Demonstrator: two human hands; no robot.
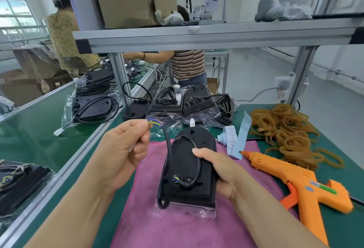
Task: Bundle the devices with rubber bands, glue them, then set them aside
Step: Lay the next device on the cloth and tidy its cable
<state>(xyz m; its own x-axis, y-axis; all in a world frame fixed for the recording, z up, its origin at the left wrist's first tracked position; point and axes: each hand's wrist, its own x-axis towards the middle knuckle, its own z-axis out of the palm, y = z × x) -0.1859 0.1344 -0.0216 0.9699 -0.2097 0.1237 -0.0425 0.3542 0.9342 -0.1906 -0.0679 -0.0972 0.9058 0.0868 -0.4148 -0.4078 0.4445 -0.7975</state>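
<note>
A black device (187,171) with a rounded top stands tilted over a pink cloth (177,228). My right hand (218,169) grips its right side, thumb on the back face. Its black cable (167,149) loops around the back and rises to my left hand (126,147), which pinches the end near the coloured wires (155,123). An orange glue gun (303,184) lies to the right on the green table. A pile of tan rubber bands (285,133) sits behind it.
More black devices in clear bags (90,107) and unbagged ones (197,100) lie at the back of the table. A strip of labels (232,139) lies beside the cloth. An aluminium frame post (120,74) and shelf stand ahead. Two people work beyond.
</note>
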